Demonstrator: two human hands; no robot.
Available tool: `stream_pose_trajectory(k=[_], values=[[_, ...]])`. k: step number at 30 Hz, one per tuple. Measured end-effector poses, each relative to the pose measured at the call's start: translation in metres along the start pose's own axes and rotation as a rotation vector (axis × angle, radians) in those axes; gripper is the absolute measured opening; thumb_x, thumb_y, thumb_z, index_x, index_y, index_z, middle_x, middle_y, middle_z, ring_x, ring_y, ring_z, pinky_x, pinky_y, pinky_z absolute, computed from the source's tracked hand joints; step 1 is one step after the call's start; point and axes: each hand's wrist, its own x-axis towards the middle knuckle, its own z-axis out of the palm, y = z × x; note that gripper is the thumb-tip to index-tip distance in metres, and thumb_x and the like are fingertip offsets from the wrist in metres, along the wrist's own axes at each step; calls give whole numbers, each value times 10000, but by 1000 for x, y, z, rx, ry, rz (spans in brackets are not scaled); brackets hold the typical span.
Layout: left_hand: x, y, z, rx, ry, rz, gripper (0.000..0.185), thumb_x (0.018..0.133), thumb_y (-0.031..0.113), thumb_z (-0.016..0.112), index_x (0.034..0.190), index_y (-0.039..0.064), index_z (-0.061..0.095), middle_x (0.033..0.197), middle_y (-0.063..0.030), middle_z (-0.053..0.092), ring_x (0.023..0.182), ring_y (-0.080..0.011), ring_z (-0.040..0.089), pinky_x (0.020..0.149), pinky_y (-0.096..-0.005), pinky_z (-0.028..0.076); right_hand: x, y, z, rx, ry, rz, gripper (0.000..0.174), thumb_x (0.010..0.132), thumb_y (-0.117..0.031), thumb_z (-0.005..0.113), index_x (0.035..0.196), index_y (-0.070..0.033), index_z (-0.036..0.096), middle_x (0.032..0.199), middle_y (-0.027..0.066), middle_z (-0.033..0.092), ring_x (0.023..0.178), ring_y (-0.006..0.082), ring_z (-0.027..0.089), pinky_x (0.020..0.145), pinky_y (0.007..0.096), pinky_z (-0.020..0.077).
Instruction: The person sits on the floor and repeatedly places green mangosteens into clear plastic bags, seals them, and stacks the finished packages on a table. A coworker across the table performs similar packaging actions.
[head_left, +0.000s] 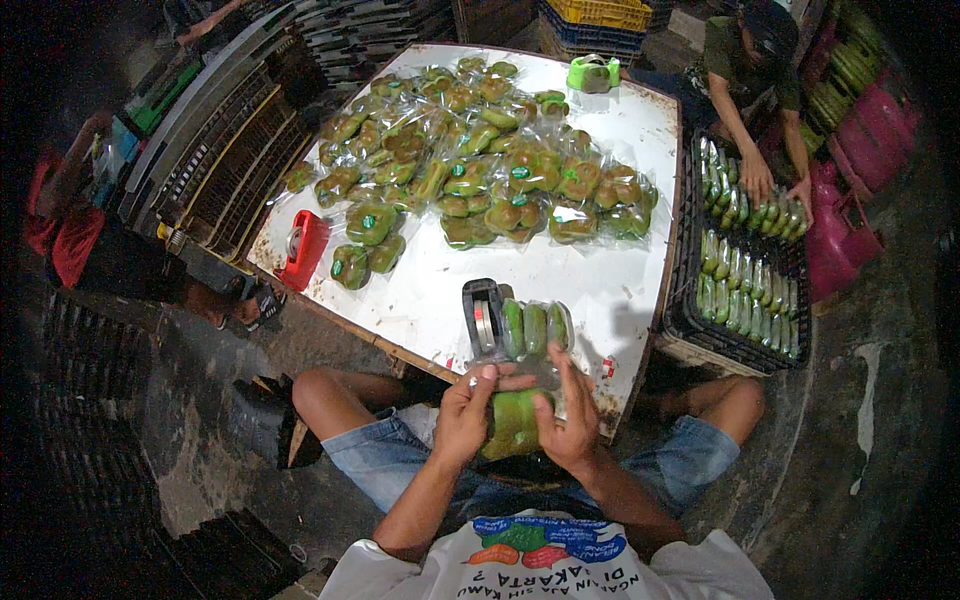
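My left hand (466, 409) and my right hand (570, 420) are on either side of a large green bell pepper (513, 424) at the table's near edge. Clear plastic film stretches above the pepper, pinched at its left side by my left thumb and fingers. My right hand has its fingers spread against the right side of the pepper and film. Just beyond my hands stands a black tape dispenser (482, 319) with a roll of tape. Right beside it lies a wrapped pack of green vegetables (535, 328), close to my right fingertips.
Many bagged green-brown peppers (465, 165) cover the white table (420, 315). A red tape dispenser (302, 251) is at left, a green one (593, 73) at the far edge. On the right, another person's hands (757, 180) touch packs in a black crate (679, 300). Stacked crates (225, 157) stand left.
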Motion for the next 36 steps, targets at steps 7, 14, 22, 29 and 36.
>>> stream_pose_trajectory(k=[7,14,22,29,36], values=[[9,-1,-6,626,187,637,309,982,159,618,1232,-20,641,1419,-261,526,1408,-333,411,1102,-475,376,2,24,-9,597,-524,522,522,975,-183,657,1441,-22,487,1165,113,721,1067,213,675,974,344,491],[-7,15,-9,764,-133,455,343,797,188,840,1084,28,741,977,-117,749,841,-246,728,759,-325,560,17,6,-12,802,-291,375,417,1043,-316,520,1340,-34,601,1592,178,331,1444,293,340,1177,448,293],[-12,6,-8,643,86,194,215,884,213,783,921,3,750,872,-61,750,797,-91,653,743,-268,518,18,13,-5,579,-342,596,300,909,-160,750,1154,-12,658,1092,121,698,1028,170,660,884,341,537],[-16,-24,-26,358,197,346,185,906,194,759,951,15,744,953,-51,695,856,-102,604,740,-263,486,26,2,-9,209,-445,81,145,880,-127,742,988,-35,714,907,112,703,788,259,685,716,363,550],[-16,-25,-47,459,111,157,201,919,207,737,896,10,703,961,-77,644,890,-167,590,809,-306,453,8,-1,16,92,-465,307,190,906,-155,724,789,-14,677,821,135,670,690,262,644,628,371,506]])
